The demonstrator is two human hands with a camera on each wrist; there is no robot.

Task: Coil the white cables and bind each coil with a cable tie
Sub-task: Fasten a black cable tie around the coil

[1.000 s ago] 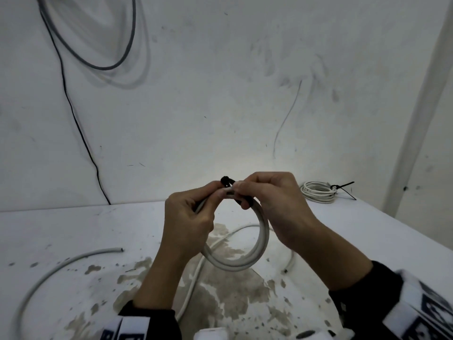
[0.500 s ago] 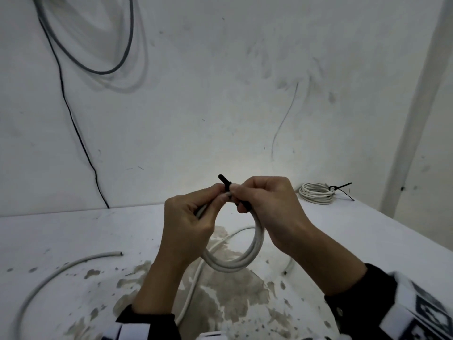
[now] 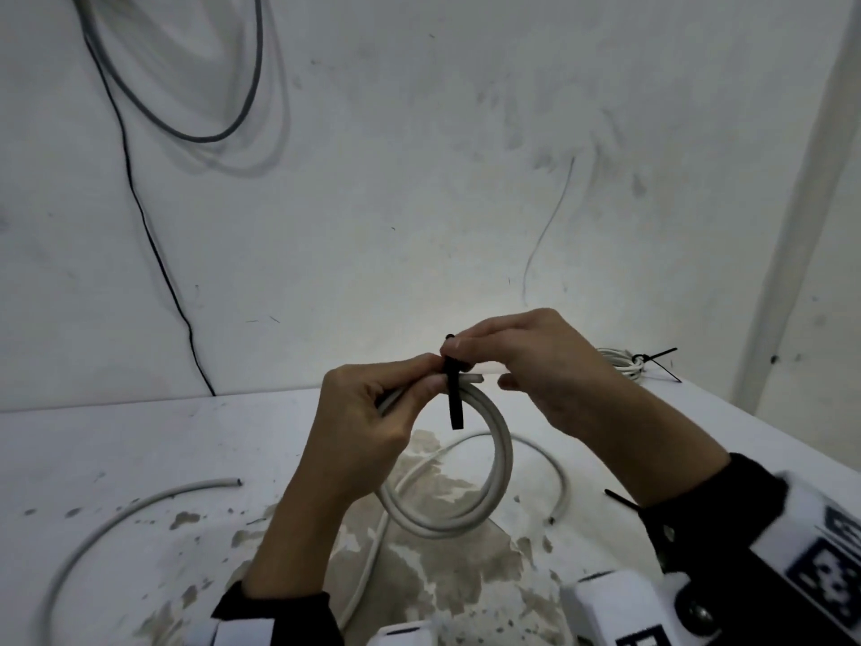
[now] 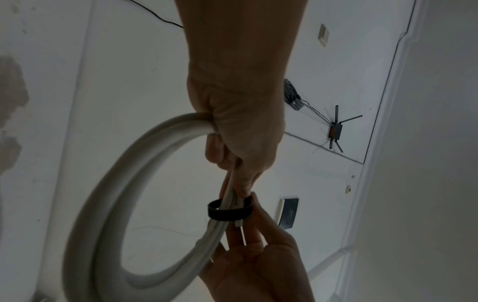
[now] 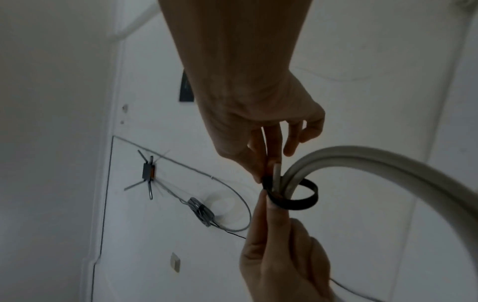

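Observation:
A white cable coil (image 3: 501,459) of a few turns hangs above the table. My left hand (image 3: 426,382) grips the coil at its top, thumb and fingers curled round the strands. My right hand (image 3: 454,352) pinches a black cable tie (image 3: 454,403) just right of that grip. The tie crosses the strands and its tail hangs down in front. In the left wrist view the tie (image 4: 230,211) forms a loose loop around the coil (image 4: 103,204). The right wrist view shows the same loop (image 5: 292,197) around the strands, with one cut cable end poking through it.
A bound white coil (image 3: 622,361) with a black tie lies at the back right of the stained white table (image 3: 140,440). A loose white cable (image 3: 116,519) curves across the left. Another cable (image 3: 561,482) lies under the hands. A spare black tie (image 3: 622,499) lies by my right sleeve.
My right hand has risen slightly. The black tie, which poked up between the fingertips, now hangs down across the coil's strands. The left hand's grip is unchanged.

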